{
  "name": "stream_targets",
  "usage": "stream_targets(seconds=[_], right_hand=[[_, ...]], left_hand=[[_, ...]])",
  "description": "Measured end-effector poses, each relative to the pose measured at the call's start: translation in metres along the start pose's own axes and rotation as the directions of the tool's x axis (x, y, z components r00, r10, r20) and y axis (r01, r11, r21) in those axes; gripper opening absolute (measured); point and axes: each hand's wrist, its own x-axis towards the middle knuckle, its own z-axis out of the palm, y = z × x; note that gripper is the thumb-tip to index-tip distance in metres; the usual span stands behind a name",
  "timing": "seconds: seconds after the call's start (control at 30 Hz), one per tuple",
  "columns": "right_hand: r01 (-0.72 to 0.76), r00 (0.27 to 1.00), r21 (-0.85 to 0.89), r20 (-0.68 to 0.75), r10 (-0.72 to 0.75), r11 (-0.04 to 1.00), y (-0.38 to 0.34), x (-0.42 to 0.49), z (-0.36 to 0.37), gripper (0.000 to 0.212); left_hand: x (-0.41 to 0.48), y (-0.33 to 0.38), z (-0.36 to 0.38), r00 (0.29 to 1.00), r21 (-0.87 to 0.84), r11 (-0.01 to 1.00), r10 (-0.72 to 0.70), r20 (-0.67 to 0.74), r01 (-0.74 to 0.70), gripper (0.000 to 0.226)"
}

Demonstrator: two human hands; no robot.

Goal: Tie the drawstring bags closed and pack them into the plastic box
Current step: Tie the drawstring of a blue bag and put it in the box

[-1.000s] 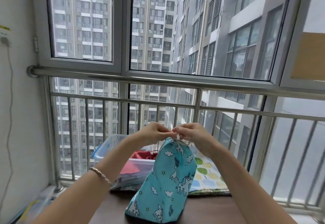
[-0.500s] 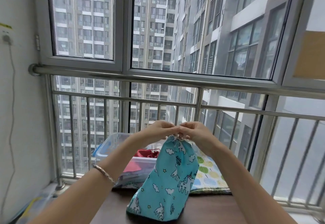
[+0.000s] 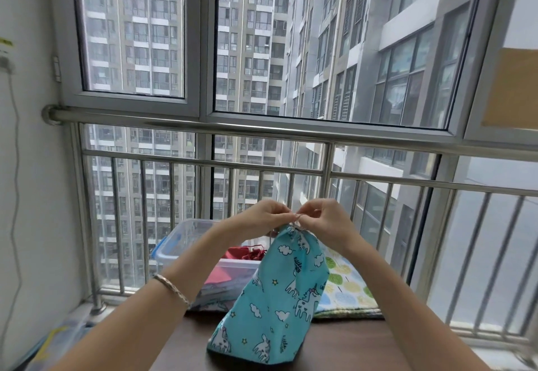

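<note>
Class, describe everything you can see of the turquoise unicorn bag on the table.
The turquoise bag looks like soft cotton, printed with white unicorns, clouds and small yellow stars. It stands on the dark table, leaning slightly, base wide, mouth gathered to a narrow neck. The left hand and right hand pinch its thin drawstring at the top. The clear plastic box sits behind it.

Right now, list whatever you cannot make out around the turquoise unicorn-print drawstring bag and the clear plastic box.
All head view.
1. Thin drawstring: too small, pinched by left hand and right hand; knot state unreadable.
2. Clear plastic box: left forearm and turquoise unicorn-print bag hide its right side; only red fabric shows inside.
3. Pale dotted cloth: the bag covers its left part; what it is is unclear.
</note>
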Motion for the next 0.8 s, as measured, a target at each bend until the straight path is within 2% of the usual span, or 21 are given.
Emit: stream_targets(seconds=[0.07,0.1,0.13,0.2,0.23,0.3,0.33,0.4,0.47,0.53,0.6,0.67,0.8], right_hand=[[-0.024,0.999,-0.055,0.029,0.026,0.998,-0.003,0.000,-0.001,0.017],[-0.088,0.995,0.024,0.059,0.087,0.996,-0.004,0.001,-0.001,0.019],[-0.181,0.980,0.179,0.112,0.163,0.967,-0.002,0.002,-0.001,0.021],[-0.356,0.931,0.479,0.258,0.258,0.803,0.000,0.003,0.000,0.023],[-0.413,0.909,0.561,0.308,0.282,0.717,0.001,0.003,0.000,0.022],[-0.431,0.902,0.639,0.319,0.291,0.637,0.001,0.000,0.002,0.018],[-0.399,0.917,0.652,0.276,0.288,0.645,0.001,-0.002,0.004,0.014],[-0.279,0.958,0.582,0.112,0.265,0.764,0.001,-0.005,0.010,0.001],[-0.151,0.977,0.412,-0.074,0.199,0.899,0.005,-0.005,0.014,0.019],[-0.030,0.974,0.243,-0.209,0.082,0.970,0.009,-0.003,0.015,0.030],[0.082,0.973,0.097,-0.224,-0.059,0.992,0.012,0.000,0.014,0.021],[0.154,0.976,0.079,-0.170,-0.139,0.985,0.015,0.002,0.013,0.012],[0.150,0.979,0.140,-0.158,-0.127,0.979,0.014,0.001,0.012,0.008]], left_hand=[[0.000,0.001,0.000,1.000,0.105,0.994,0.011,-0.026,-0.008,0.022],[0.001,0.001,-0.001,0.999,0.153,0.988,0.017,-0.035,-0.012,0.021],[0.001,0.001,-0.001,0.999,0.180,0.984,0.022,-0.042,-0.014,0.019],[0.001,0.003,-0.002,0.998,0.193,0.981,0.037,-0.058,-0.025,0.017],[0.001,0.005,-0.002,0.997,0.197,0.980,0.044,-0.061,-0.031,0.016],[0.003,0.007,-0.001,0.997,0.215,0.976,0.040,-0.060,-0.027,0.019],[0.004,0.007,-0.001,0.998,0.215,0.976,0.033,-0.060,-0.019,0.020],[0.005,0.005,-0.001,0.997,0.180,0.984,0.013,-0.070,0.000,0.023],[0.004,0.003,-0.004,0.997,0.122,0.992,-0.008,-0.076,0.018,0.026],[0.003,0.001,-0.006,0.997,0.055,0.998,-0.023,-0.069,0.027,0.030],[0.002,-0.001,-0.006,0.998,0.012,0.999,-0.038,-0.060,0.038,0.029],[0.002,0.000,-0.005,0.997,0.000,0.999,-0.052,-0.059,0.052,0.025],[0.002,0.001,-0.005,0.995,-0.067,0.995,-0.081,-0.057,0.077,0.027]])
